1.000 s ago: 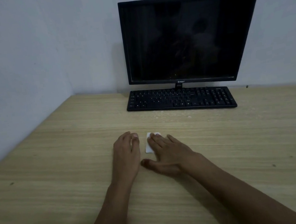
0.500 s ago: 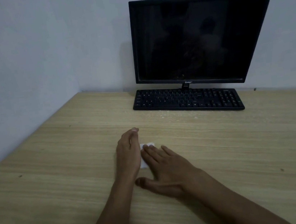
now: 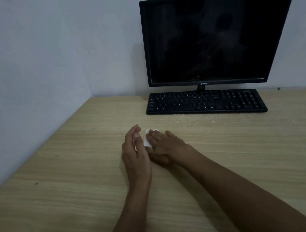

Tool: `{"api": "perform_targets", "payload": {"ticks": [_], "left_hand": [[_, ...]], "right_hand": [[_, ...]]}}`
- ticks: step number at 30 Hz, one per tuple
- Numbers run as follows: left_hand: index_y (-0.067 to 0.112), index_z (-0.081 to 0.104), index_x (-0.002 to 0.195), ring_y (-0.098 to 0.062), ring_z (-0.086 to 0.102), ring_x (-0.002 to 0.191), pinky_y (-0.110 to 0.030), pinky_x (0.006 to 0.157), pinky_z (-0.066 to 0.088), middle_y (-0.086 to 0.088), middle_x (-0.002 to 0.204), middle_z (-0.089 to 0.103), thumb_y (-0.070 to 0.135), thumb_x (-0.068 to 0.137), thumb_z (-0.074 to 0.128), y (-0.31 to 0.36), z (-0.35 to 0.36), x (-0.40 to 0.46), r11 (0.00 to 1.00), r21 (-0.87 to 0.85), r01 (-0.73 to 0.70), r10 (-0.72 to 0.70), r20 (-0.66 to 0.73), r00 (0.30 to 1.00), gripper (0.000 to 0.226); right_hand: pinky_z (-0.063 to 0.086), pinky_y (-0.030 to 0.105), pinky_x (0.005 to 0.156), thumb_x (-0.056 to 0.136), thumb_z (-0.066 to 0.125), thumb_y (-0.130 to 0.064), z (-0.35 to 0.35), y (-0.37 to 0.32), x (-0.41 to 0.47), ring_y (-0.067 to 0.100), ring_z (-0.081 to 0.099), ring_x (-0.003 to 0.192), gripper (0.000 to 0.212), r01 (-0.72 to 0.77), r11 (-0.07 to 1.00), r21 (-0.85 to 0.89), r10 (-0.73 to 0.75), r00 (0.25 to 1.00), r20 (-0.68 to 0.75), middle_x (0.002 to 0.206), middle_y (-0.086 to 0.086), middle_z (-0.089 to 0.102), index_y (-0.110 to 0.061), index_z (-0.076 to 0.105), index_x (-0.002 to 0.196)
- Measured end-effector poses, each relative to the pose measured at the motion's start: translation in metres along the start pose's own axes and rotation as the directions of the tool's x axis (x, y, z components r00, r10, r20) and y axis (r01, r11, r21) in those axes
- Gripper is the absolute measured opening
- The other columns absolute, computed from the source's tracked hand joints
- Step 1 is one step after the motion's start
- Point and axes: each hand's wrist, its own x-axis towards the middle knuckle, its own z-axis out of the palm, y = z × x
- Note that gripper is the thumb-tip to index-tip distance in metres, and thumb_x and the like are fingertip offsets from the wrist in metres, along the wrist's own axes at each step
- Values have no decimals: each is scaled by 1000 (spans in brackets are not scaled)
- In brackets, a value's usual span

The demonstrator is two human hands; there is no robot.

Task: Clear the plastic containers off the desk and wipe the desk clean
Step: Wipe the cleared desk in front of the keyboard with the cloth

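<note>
Right hand (image 3: 165, 146) presses white tissue (image 3: 147, 140), apparently flat, mid-desk (image 3: 60, 186).

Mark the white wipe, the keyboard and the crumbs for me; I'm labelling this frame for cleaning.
white wipe (image 3: 147, 141): head view, its bare left edge beside the fingers.
keyboard (image 3: 205, 102): head view, middle of the key field.
crumbs (image 3: 177, 120): head view, pale specks before the keyboard.

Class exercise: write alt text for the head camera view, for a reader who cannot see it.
A right hand presses a small white wipe flat on a wooden desk, while the left hand stands on edge beside it. Pale crumbs lie in front of a black keyboard and a dark monitor.
</note>
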Motion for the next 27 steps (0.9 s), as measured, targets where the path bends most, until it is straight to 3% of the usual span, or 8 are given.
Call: {"api": "perform_targets", "payload": {"ticks": [3,8,16,19,24,27], "left_hand": [[21,59,126,-4,53,113,0,83,33,6,124,61,21,102,38,-3,1,-1,994,79,-77,75,29,997,32],[19,58,124,-10,52,114,-23,93,42,5,123,60,20,96,41,-8,2,-2,955,207,-212,191,114,975,33],[17,57,124,-6,49,113,-4,86,33,4,123,58,4,97,40,-14,6,-3,926,279,-254,189,239,952,34],[14,58,121,-7,50,111,-8,90,33,2,121,59,1,96,40,-12,7,-4,909,297,-294,222,253,942,34],[14,60,116,-10,54,105,-16,91,36,4,116,61,28,90,26,-15,7,-4,873,315,-373,280,303,911,45],[11,61,117,-18,55,110,-32,96,43,-2,120,61,33,89,22,-19,9,-5,837,371,-403,272,358,893,53]], "right_hand": [[-4,39,120,98,10,-55,-4,7,13,14,-7,148,70,-59,998,2,59,998,1,161,1,-10,-15,-6,153],[-5,39,120,98,8,-57,-2,8,1,13,-8,148,71,-64,997,41,65,998,-24,161,0,-9,-16,-6,153],[-7,39,120,97,9,-60,11,3,-68,11,-12,147,73,-37,999,37,39,998,-46,161,-1,-10,-16,-4,153],[-8,39,120,98,10,-58,10,2,-71,11,-12,147,72,-49,998,36,51,998,-36,161,-1,-10,-16,-5,153],[-10,38,119,101,9,-49,3,7,-53,10,-10,147,63,-26,1000,11,27,999,-34,161,-1,-7,-17,-3,154],[-7,35,118,103,10,-44,-2,15,-55,8,-6,147,57,31,995,94,-22,995,-97,162,-4,-2,-21,2,154]]}}
